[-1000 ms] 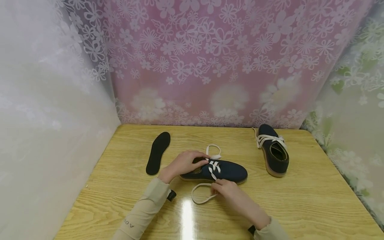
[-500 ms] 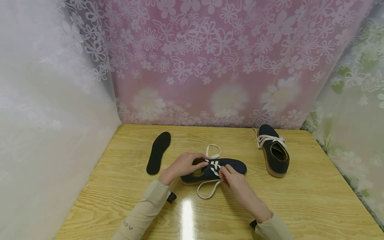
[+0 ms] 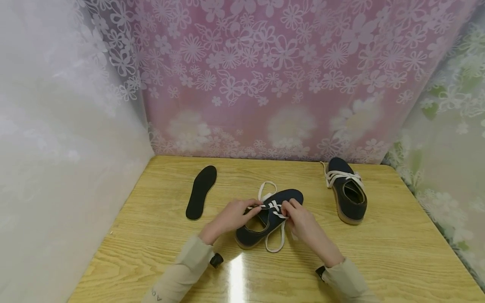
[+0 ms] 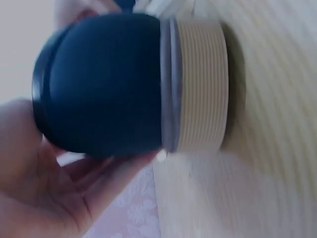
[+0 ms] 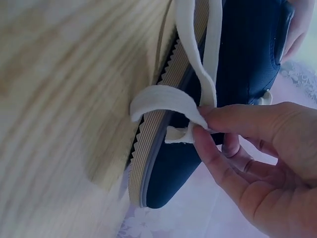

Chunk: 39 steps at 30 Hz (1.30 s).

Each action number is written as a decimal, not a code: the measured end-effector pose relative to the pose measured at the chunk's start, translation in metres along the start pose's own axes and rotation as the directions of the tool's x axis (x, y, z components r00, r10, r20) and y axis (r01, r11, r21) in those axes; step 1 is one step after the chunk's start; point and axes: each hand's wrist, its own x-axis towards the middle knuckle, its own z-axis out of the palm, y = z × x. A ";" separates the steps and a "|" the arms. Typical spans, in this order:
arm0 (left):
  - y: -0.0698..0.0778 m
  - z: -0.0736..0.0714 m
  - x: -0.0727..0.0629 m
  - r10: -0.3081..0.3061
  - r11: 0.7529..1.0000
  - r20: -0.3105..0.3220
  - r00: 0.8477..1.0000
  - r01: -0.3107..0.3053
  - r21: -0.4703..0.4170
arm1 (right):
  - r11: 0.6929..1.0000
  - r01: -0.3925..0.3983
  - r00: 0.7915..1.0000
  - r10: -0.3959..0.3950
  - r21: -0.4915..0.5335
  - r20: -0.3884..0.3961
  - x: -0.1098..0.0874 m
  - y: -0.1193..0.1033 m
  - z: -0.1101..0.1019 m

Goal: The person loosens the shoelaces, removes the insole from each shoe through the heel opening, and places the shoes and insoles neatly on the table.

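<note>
A navy canvas shoe [image 3: 250, 238] with a tan ribbed sole stands on the wooden table, its toe angled to the far right. Its white shoelace [image 5: 163, 99] is threaded through some eyelets, with loops hanging off both sides. My left hand [image 3: 230, 218] grips the shoe by the eyelet edge near the tongue, thumb at the opening. From the left wrist, the shoe's heel [image 4: 104, 84] covers much of that hand's fingers. Over the near side of the upper, my right hand [image 3: 307, 227] pinches the shoelace between thumb and forefinger, with a short end sticking out.
A second navy shoe [image 3: 350, 206] with white laces stands at the back right. To the left lies a black insole [image 3: 201, 192]. Behind the wooden table [image 3: 151, 248] hangs a pink flowered curtain [image 3: 250, 105], with pale sheets at both sides.
My right hand has moved from the near side of the shoe up onto the laces, drawing the near loop along. The shoe has turned, heel toward me and toe away.
</note>
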 end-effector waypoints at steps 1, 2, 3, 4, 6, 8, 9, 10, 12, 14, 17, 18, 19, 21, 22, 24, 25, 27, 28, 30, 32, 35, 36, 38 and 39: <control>0.003 0.002 -0.001 -0.002 1.000 -0.028 1.000 0.003 0.015 | 1.000 0.007 1.000 -0.007 0.002 -0.004 0.002 0.001 0.000; 0.006 0.004 -0.002 -0.005 0.999 -0.056 0.998 0.006 0.033 | 1.000 0.012 1.000 -0.012 0.003 -0.006 0.004 0.003 0.000; 0.010 0.006 -0.003 -0.012 0.999 -0.081 0.997 0.016 0.048 | 1.000 0.015 1.000 -0.015 0.004 -0.006 0.005 0.004 0.000; 0.013 0.009 -0.004 -0.019 0.998 -0.101 0.995 0.025 0.060 | 1.000 0.009 1.000 -0.009 0.003 -0.005 0.007 0.005 0.000; 0.020 0.015 -0.005 -0.021 0.996 -0.136 0.991 0.033 0.089 | 1.000 -0.003 1.000 0.003 0.003 -0.004 0.009 0.009 0.000; 0.027 0.022 -0.007 -0.024 0.993 -0.158 0.987 0.041 0.106 | 1.000 -0.029 1.000 0.029 -0.001 0.001 0.011 0.014 -0.001; 0.030 0.024 -0.009 -0.025 0.993 -0.162 0.987 0.043 0.107 | 0.999 -0.044 0.999 0.044 -0.003 0.006 0.011 0.017 -0.001; 0.033 0.027 -0.010 -0.022 0.993 -0.163 0.986 0.041 0.113 | 0.998 -0.062 0.998 0.062 -0.007 0.014 0.011 0.020 0.000; 0.037 0.030 -0.011 -0.014 0.991 -0.165 0.986 0.035 0.127 | 0.996 -0.089 0.996 0.089 -0.015 0.022 0.010 0.026 0.000; 0.038 0.031 -0.010 -0.015 0.990 -0.159 0.987 0.037 0.138 | 0.994 -0.111 0.994 0.111 -0.017 0.024 0.009 0.030 0.001; 0.035 0.029 -0.006 -0.018 0.988 -0.162 0.987 0.042 0.148 | 0.991 -0.133 0.991 0.133 -0.019 0.012 0.008 0.033 0.000; 0.033 0.028 -0.004 -0.021 0.988 -0.173 0.985 0.047 0.146 | 0.989 -0.144 0.989 0.145 -0.015 0.013 0.007 0.034 -0.001; 0.031 0.026 -0.002 -0.025 0.988 -0.185 0.982 0.052 0.145 | 0.987 -0.161 0.987 0.162 -0.008 0.022 0.007 0.034 -0.001; 0.026 0.022 0.000 -0.024 0.986 -0.213 0.977 0.058 0.155 | 0.981 -0.196 0.980 0.196 -0.001 0.040 0.006 0.034 -0.003; 0.024 0.020 0.002 -0.027 0.985 -0.220 0.975 0.064 0.162 | 0.977 -0.215 0.975 0.215 0.009 0.052 0.005 0.034 -0.005; 0.020 0.018 0.005 -0.049 0.981 -0.202 0.978 0.086 0.175 | 0.968 -0.248 0.966 0.246 0.019 0.077 0.002 0.034 -0.006; 0.018 0.017 0.006 -0.064 0.980 -0.179 0.982 0.097 0.176 | 0.965 -0.262 0.962 0.259 0.025 0.085 0.001 0.034 -0.007; 0.013 0.018 0.010 -0.093 0.979 -0.115 0.989 0.112 0.172 | 0.962 -0.273 0.958 0.269 0.025 0.100 -0.002 0.034 -0.008; 0.011 0.019 0.012 -0.109 0.978 -0.081 0.991 0.122 0.169 | 0.961 -0.276 0.956 0.272 0.019 0.108 -0.003 0.034 -0.008; 0.008 0.022 0.016 -0.136 0.976 -0.026 0.990 0.138 0.166 | 0.961 -0.275 0.953 0.273 -0.001 0.127 -0.005 0.034 -0.008; 0.004 0.027 0.020 -0.147 0.972 -0.011 0.989 0.147 0.182 | 0.965 -0.261 0.952 0.264 -0.038 0.156 -0.008 0.034 -0.008; 0.002 0.033 0.024 -0.149 0.968 -0.056 0.987 0.157 0.197 | 0.972 -0.226 0.950 0.236 -0.068 0.207 -0.011 0.033 -0.010; 0.001 0.034 0.025 -0.147 0.968 -0.085 0.985 0.161 0.191 | 0.975 -0.214 0.948 0.223 -0.063 0.225 -0.013 0.034 -0.011; 0.000 0.037 0.026 -0.139 0.969 -0.146 0.980 0.165 0.183 | 0.979 -0.196 0.940 0.202 -0.050 0.275 -0.016 0.034 -0.014; 0.000 0.038 0.026 -0.134 0.969 -0.172 0.976 0.165 0.184 | 0.982 -0.186 0.935 0.188 -0.037 0.300 -0.018 0.035 -0.016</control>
